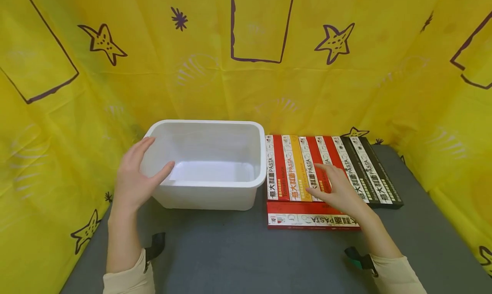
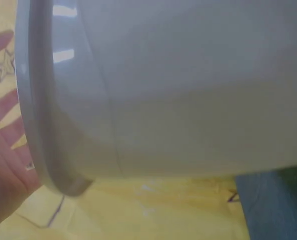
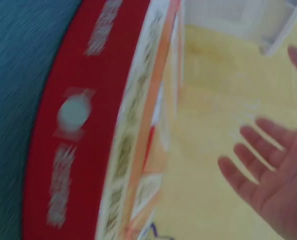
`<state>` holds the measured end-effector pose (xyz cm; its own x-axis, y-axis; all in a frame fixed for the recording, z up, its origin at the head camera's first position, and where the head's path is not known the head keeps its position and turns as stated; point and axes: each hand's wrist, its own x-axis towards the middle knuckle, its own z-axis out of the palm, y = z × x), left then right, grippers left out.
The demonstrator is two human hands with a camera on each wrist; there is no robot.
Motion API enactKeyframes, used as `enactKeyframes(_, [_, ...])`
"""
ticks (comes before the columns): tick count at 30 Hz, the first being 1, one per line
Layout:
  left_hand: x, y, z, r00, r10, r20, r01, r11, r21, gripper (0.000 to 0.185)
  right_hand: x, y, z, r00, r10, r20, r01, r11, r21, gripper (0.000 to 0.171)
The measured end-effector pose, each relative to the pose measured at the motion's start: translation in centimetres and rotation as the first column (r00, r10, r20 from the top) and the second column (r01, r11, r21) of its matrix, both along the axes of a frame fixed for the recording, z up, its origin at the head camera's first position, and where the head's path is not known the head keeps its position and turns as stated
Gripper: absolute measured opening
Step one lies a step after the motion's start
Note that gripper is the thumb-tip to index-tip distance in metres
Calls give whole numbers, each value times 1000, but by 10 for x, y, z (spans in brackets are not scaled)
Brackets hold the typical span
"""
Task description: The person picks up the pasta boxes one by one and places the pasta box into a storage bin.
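A white plastic tub (image 1: 207,198) stands left of centre, with only its bare floor showing inside. At its left rim is my left hand (image 1: 136,179), thumb and fingers spread apart; whether it touches the rim I cannot tell. My right hand (image 1: 340,189) hovers over the row of pasta boxes with its fingers loosely extended and nothing in them. The row holds several red boxes (image 1: 279,166), an orange box (image 1: 297,157) and black boxes (image 1: 384,179) at the right end. Crosswise along the row's front lies another red pasta box (image 1: 300,207), also large in the right wrist view (image 3: 88,125).
A dark grey table (image 1: 238,251) carries everything. Yellow cloth (image 1: 207,93) with starfish drawings hangs behind and along both sides. The tub's right rim comes right up to the left end of the box row. Each wrist wears a dark strap (image 1: 155,245).
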<state>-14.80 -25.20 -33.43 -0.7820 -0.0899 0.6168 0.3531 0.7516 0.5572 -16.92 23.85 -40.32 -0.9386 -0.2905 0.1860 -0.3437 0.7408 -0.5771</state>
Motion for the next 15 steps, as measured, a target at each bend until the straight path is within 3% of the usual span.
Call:
enactKeyframes(9, [7,-21,-11,999,-7,37,5,999,47,70,14,31,-17,994,108,5,-108,990,90,78])
enactKeyframes(15, [9,-32,-20,998,13,67,-17,997,72,74,26,48,-20,993,115,-34,-109,984,139,74])
